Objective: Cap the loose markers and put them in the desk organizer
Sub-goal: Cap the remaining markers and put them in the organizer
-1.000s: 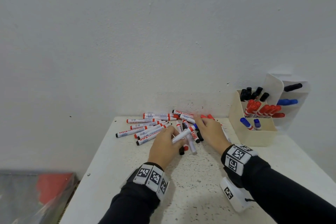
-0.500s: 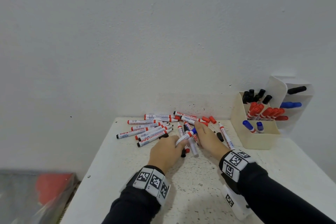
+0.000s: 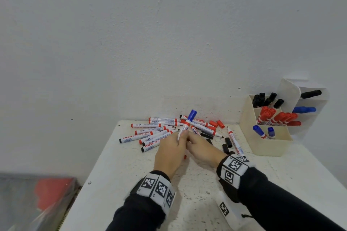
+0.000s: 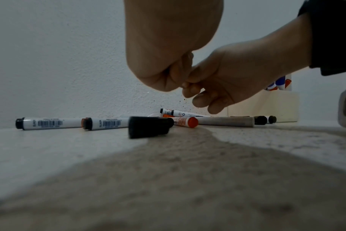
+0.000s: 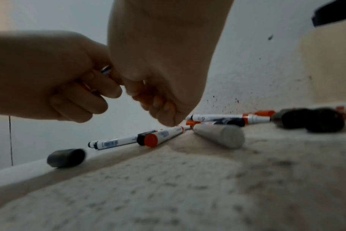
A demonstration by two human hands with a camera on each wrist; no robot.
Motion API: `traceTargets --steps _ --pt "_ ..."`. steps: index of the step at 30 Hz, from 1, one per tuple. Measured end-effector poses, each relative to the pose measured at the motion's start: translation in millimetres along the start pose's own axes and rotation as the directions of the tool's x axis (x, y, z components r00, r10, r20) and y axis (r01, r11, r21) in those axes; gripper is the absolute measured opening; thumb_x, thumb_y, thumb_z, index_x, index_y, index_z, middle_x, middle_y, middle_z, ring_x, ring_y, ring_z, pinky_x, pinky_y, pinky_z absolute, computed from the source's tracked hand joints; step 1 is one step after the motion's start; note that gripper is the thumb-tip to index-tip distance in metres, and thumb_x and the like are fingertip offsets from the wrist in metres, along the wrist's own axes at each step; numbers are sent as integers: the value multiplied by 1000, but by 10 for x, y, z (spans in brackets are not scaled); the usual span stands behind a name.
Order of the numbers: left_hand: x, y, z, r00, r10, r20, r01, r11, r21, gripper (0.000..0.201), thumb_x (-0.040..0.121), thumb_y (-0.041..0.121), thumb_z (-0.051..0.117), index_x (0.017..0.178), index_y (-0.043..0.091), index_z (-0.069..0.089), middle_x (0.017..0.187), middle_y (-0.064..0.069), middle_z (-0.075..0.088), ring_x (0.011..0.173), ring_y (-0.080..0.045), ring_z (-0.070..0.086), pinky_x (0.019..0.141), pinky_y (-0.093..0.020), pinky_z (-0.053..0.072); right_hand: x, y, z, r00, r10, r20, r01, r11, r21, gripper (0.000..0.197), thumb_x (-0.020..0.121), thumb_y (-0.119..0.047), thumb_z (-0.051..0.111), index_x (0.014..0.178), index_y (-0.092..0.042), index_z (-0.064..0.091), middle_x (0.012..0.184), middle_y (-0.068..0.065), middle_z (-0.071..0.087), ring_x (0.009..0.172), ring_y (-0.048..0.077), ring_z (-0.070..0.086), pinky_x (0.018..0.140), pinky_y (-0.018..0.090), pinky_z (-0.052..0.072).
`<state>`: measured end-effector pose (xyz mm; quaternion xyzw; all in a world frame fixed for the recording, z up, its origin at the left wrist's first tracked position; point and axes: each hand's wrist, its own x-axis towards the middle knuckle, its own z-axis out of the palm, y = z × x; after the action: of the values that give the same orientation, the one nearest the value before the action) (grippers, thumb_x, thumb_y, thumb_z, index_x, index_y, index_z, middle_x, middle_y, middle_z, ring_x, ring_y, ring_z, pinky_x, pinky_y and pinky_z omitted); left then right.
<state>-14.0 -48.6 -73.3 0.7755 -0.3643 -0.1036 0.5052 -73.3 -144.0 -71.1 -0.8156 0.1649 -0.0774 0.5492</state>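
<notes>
1. Nearest the person, both hands are bunched together just above the worktop point(image 3: 131, 170). The left hand point(image 3: 169, 153) has its fingers curled round the barrel of a blue-capped marker point(image 3: 186, 124), which sticks up and away at a tilt with the cap at the top.
2. The right hand point(image 3: 203, 151) is tucked right against the left with curled fingers. Honestly can't tell if it's pinching the marker's lower end or just bracing; the wrist views only show knuckles touching.
3. The cap looks seated, so I'd say this one's at the squeeze-it-home stage. To do it well: keep the barrel steady in the left and push straight along its length, not sideways, until it feels snug.
4. Just past the hands sits the pile of loose markers point(image 3: 150, 133), several with bare tips, plus stray black caps point(image 3: 228, 141) and red caps point(image 3: 217, 124). Match colours before capping.
5. Farthest right, the cream desk organizer point(image 3: 270, 146) is already sorted: black at the back, red in the middle, blue in front. So this marker probably belongs in the front compartment with the other blue ones point(image 3: 259, 131).
</notes>
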Motion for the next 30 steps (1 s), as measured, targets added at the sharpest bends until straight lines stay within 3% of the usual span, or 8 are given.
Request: traceTargets --steps 2,4,7,13,18,21,25,30 --pt "0 -9 2 999 -15 -39 16 1000 12 38 98 40 36 63 28 43 61 8 45 57 -5 42 53 -19 30 29 39 4 998 -28 -54 20 990 -142 17 98 -20 43 109 -16 56 97 -8 59 90 2 56 72 11 47" --pt "22 -44 -8 992 -57 -115 59 998 22 40 97 43 35 63 25 41 61 7 45 58 -9 43 52 -23 30 55 126 -1 996 -64 -67 34 926 -376 13 93 -23 49 101 -18 58 94 -1 61 88 16 58 77 29 51" --pt "30 -57 -49 974 -112 -196 108 994 -30 42 96 46 35 65 19 42 62 4 45 59 -11 41 53 -25 31 75 207 21 998 -27 -56 -10 819 -574 9 88 -28 52 96 -26 57 92 -9 56 85 10 54 80 37 51" --pt "-71 10 -291 950 -138 -280 105 986 -131 40 95 47 38 63 24 42 63 6 46 63 -12 44 59 -27 34 62 -52 340 939 11 344 218 754 -619 51 92 -32 52 140 -29 36 146 -4 31 129 17 37 110 40 33" --pt "-210 -160 -519 925 -261 -276 262 964 -34 43 95 52 34 86 17 58 85 1 58 83 -19 52 74 -30 38 98 -132 648 872 91 482 337 603 -723 39 91 -47 42 130 -40 42 142 0 39 126 22 39 107 46 35" --pt "-226 -224 -634 910 -287 -299 290 956 -36 46 95 51 34 93 12 59 91 -4 59 88 -23 54 74 -31 39 67 -139 744 829 102 550 437 495 -751 34 96 -42 36 128 -41 46 139 -5 43 123 23 32 105 44 33" --pt "-237 -267 -691 916 -286 -281 294 956 -13 45 95 50 34 80 14 56 82 -2 58 81 -22 54 73 -32 42 44 -248 786 848 -45 528 466 536 -703 27 94 -26 47 116 -16 59 126 5 51 105 21 47 91 32 40" --pt "-217 -301 -671 927 -277 -255 292 956 26 44 95 51 35 63 21 43 75 -3 52 74 -24 48 66 -30 36 64 -120 540 960 -129 247 269 664 -697 17 92 -24 47 106 -23 55 109 -6 46 95 13 51 85 25 44"
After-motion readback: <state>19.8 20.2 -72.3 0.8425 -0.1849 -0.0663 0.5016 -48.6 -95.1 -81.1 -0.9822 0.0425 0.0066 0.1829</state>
